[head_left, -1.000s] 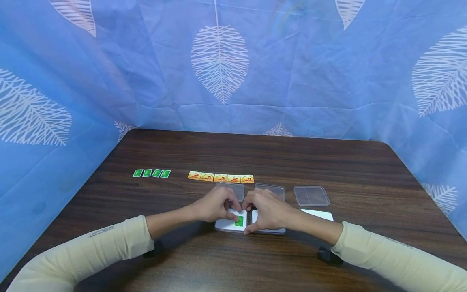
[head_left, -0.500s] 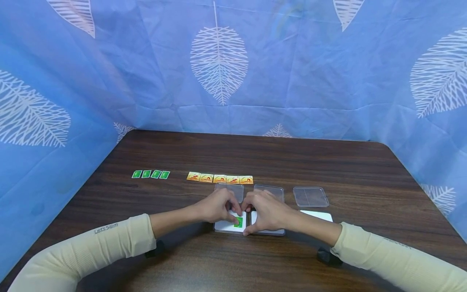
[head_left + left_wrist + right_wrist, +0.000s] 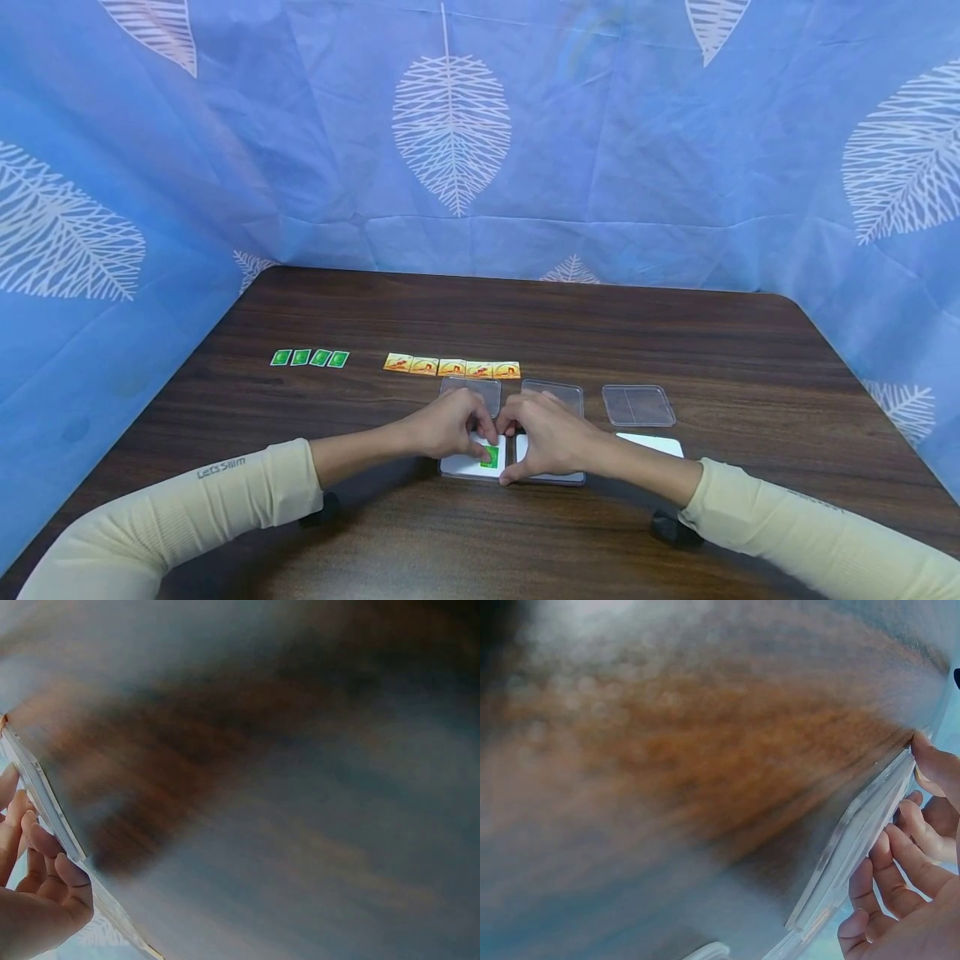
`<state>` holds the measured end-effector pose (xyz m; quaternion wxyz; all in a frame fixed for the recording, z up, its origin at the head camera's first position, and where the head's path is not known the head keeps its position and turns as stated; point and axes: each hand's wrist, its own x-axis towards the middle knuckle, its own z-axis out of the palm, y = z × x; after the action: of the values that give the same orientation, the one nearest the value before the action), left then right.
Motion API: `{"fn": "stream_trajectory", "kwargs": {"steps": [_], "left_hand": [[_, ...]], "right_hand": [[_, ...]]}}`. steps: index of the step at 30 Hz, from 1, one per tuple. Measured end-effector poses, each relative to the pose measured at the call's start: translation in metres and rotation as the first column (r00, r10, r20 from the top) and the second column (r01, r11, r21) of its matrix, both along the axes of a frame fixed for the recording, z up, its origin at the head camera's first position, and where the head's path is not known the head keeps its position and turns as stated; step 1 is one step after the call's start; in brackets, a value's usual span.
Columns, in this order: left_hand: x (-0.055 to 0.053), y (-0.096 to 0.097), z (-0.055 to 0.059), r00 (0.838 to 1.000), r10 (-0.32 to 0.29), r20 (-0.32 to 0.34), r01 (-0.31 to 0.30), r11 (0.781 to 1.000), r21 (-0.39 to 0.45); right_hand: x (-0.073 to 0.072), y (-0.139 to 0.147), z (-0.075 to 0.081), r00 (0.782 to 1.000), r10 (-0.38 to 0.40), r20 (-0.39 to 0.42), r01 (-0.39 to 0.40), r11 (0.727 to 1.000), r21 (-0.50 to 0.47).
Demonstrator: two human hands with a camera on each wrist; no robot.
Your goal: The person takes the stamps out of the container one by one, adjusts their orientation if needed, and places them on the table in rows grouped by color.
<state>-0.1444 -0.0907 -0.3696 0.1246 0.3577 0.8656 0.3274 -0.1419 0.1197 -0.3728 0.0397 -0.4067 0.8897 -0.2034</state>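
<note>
My left hand [image 3: 452,422] is bent over a white card in a shallow clear plastic case [image 3: 457,468]. Its thumb and index fingertips pinch at the edges of a small green stamp-like square [image 3: 491,457] lying on that card. Curled from the right, my right hand [image 3: 551,429] grips the case's right side, thumb at the near edge and fingertips at the far edge. It partly covers a second case [image 3: 558,477] with a white card. The right wrist view shows the thumb at one end of a clear case [image 3: 855,832]; in the left wrist view, fingers bend over the case edge [image 3: 52,806].
Several green squares [image 3: 301,357] lie in a row at the left of the dark wooden table [image 3: 360,542]. A row of orange squares [image 3: 452,367] sits beside them. Clear lids [image 3: 639,405] lie behind the cases. A third white card [image 3: 660,443] is partly hidden by the right forearm.
Both hands stay in nearly the same place on the case and green square. The left sleeve has shifted slightly, and the whole view has moved a little.
</note>
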Motion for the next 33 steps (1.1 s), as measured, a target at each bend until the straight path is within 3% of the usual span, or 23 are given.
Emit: {"fn": "stream_trajectory", "kwargs": {"steps": [33], "left_hand": [[0.0020,-0.0040,0.0045,0.996,-0.029,0.081,0.029,1.000,0.003]], "right_hand": [[0.0011,0.0006,0.0007,1.000,-0.001,-0.007,0.001,1.000,-0.003]]}}
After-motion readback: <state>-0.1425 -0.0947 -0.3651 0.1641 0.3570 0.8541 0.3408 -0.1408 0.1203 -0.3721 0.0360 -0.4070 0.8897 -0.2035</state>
